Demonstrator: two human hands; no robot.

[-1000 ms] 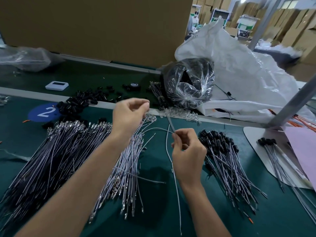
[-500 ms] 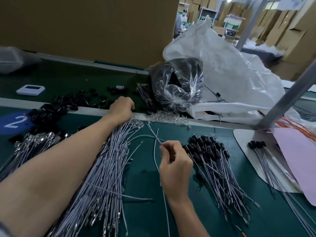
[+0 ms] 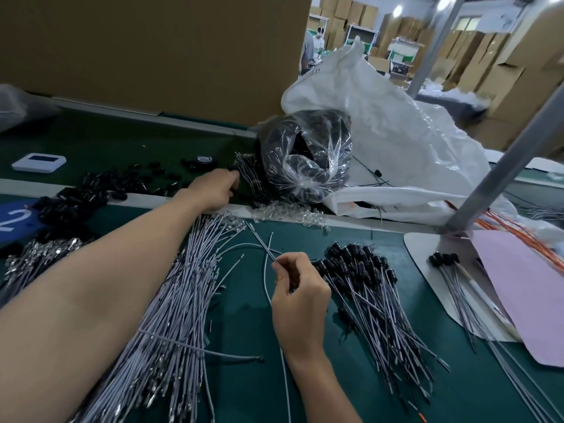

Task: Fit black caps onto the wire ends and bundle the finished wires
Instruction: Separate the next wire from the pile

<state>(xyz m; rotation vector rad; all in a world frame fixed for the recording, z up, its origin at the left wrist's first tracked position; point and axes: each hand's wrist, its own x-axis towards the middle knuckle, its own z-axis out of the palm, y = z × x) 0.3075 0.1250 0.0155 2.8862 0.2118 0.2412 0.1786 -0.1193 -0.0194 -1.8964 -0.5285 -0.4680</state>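
One thin grey wire (image 3: 261,242) pinched in right hand (image 3: 300,300), bare tip aimed upper left; left hand (image 3: 212,190) at caps (image 3: 97,192), grip unclear.

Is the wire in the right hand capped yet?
No: the wire pinched in the right hand ends in a bare, uncapped tip.

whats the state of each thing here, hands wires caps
left hand, stretched out to the loose black caps, grip unclear
right hand, pinching a single wire
single wire, end bare, no cap
grey wire pile, uncapped, loose
capped wire pile, lying loose, not bundled
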